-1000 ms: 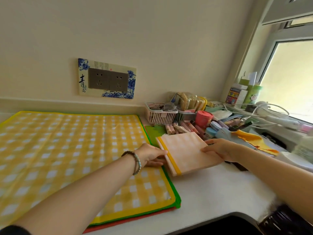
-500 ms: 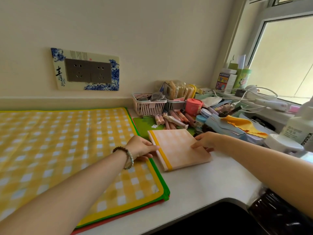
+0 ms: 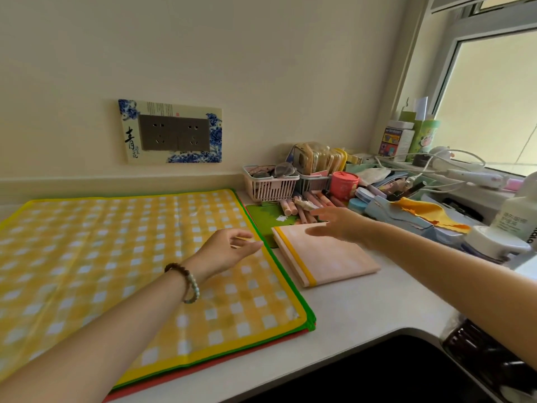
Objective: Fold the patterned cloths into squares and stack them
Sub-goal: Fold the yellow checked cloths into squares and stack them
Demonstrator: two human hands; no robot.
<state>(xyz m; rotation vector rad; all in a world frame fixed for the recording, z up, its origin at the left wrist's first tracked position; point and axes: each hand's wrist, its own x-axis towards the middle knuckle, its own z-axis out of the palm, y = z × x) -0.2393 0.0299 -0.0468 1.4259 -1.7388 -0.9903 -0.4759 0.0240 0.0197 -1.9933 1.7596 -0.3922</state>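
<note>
White counter (image 3: 351,315): it runs along the wall up to the window and carries all the cloths and many small things.
Yellow checked cloth (image 3: 130,257): it lies flat and unfolded on the left part of the counter. Its right edge is just beside the folded cloth.
Green cloth (image 3: 309,319) and red cloth (image 3: 203,373): both lie under the yellow one, and only their edges show along its right and near sides.
Pink checked cloth (image 3: 334,258): it is already folded to a square, with a yellow band near its left edge. It rests on the counter to the right of the yellow cloth.
Left hand (image 3: 229,248): it is above the right edge of the yellow cloth, with fingers loosely curled and nothing in them.
Right hand (image 3: 337,225): it is blurred, over the far corner of the pink cloth. The fingers are spread and almost straight and hold nothing. Whether they touch the cloth, I cannot tell.
Pink basket (image 3: 270,186): it stands at the wall behind the folded cloth, with small things inside.
Red jar (image 3: 344,184): it stands upright a little to the right of the basket.
Bead bracelet (image 3: 186,283): it sits on the left wrist.
</note>
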